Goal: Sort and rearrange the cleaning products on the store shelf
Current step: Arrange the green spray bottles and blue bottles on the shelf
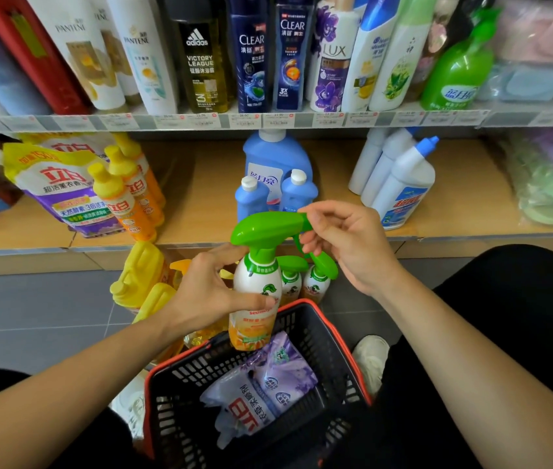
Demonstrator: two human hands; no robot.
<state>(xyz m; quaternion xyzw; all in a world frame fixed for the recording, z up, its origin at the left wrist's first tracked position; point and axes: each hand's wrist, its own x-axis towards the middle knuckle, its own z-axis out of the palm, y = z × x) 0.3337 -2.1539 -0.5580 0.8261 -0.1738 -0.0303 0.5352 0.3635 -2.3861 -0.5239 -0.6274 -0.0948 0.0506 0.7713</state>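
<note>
Head view, centre of the frame: the left hand (210,292) is wrapped around the white and orange body of a spray bottle (256,279), thumb across its label, while the right hand (346,242) pinches the front tip of its green trigger head. It is held upright over the far edge of a black basket (322,350) with a red rim, low in the frame, which holds lilac refill pouches (261,390) with red Chinese characters. Two smaller matching sprayers (290,282) stand just behind the held one. Along the top of the frame the upper shelf carries Pantene (146,55), adidas "Victory League" (200,62), Clear (251,59) and Lux (330,62). On the shelf below, blue detergent bottles (276,164) stand mid-frame, yellow-capped orange bottles (126,198) at left and white blue-capped bottles (403,184) at right
</note>
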